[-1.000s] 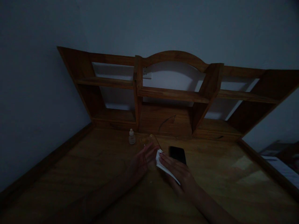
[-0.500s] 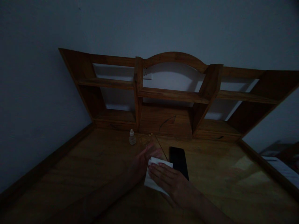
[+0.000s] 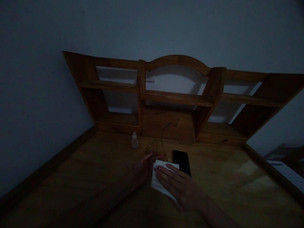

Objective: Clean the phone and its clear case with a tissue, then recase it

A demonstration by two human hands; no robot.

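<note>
My left hand (image 3: pixel 146 164) is curled round a clear, thin-edged phone case (image 3: pixel 152 147), whose far end with an opening shows beyond the fingers. In my right hand (image 3: pixel 182 188) is a folded white tissue (image 3: pixel 157 183), pressed flat under the fingers against the near part of the case. The tissue and both hands hide most of the case. Just beyond the right hand a black phone (image 3: pixel 180 158) lies on the desk, its near end covered. A small dropper bottle (image 3: pixel 135 141) with a pale cap stands upright beyond the left hand.
A wooden shelf unit (image 3: pixel 177 98) with several compartments runs along the back of the wooden desk (image 3: pixel 218 177). A wall socket (image 3: pixel 150 77) shows behind it. White papers (image 3: pixel 286 172) lie past the desk's right edge. The room is dim.
My right hand and the tissue have shifted slightly right. The phone case has tilted and slid nearer to me, so less of it shows past my left fingers.
</note>
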